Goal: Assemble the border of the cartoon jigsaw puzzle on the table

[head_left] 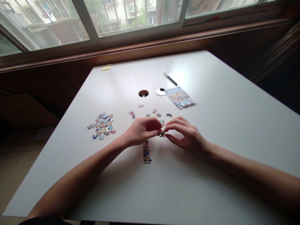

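A small jigsaw puzzle piece (162, 134) is pinched between the fingertips of my left hand (145, 129) and my right hand (185, 132), just above the table. Both hands are closed, thumbs against fingers. Below my left hand lies a joined strip of puzzle pieces (146, 153), its upper end hidden by the hand. Several loose pieces (158, 115) are spread beyond my hands, and one light blue piece (161, 121) shows just behind the fingertips. A heap of puzzle pieces (103, 125) lies to the left.
On the white table (178, 187) a picture sheet (180, 97) lies past my right hand, with a pen (170, 78) behind it. A round cable hole (143, 93) has its cover disc (160, 91) beside it. A yellow note (106, 67) sits near the far edge, below the window.
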A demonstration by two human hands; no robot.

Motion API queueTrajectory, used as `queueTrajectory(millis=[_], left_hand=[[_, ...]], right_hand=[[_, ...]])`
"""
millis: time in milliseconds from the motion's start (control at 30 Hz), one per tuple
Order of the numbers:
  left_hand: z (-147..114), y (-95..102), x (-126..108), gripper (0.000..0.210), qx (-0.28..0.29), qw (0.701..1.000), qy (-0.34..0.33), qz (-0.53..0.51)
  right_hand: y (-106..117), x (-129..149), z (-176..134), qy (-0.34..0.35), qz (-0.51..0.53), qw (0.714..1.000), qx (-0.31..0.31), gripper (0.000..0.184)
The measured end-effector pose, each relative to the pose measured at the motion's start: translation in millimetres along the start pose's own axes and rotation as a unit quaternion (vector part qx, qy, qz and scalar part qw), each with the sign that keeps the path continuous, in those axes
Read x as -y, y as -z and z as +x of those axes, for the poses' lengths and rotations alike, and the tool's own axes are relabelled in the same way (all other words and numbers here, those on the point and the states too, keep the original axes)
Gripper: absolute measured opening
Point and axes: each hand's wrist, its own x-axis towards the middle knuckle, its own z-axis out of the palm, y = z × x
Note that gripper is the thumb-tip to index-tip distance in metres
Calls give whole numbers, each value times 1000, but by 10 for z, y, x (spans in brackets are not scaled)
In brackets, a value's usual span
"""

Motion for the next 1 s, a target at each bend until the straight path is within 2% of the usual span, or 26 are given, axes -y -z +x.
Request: queueTrajectory(millis=[200, 300, 367, 433, 567, 700, 1000], left_hand=[[-6, -14, 8, 12, 2, 1000, -1, -6], [-3, 7, 35, 10, -27, 995, -41, 91], [5, 41, 84, 11, -61, 973, -92, 202], [16, 78, 153, 16, -72, 941, -145, 296], [34, 114, 267, 25, -16, 897, -213, 388], [25, 98, 275, 27, 20, 877, -208, 433], [-1, 87, 236, 33, 43, 859, -175, 479]], right_hand=[[-7, 14, 2, 8, 2, 1000, 7, 23], [5, -29, -5, -19, -36, 999, -1, 17], [14, -94, -21, -67, -84, 994, -15, 13], [17, -166, -42, -111, -111, 988, -12, 11], [4, -246, -73, -125, -112, 986, 14, 12], [-8, -245, -75, -118, -106, 987, 16, 12], [-11, -240, -59, -126, -111, 985, 26, 11]])
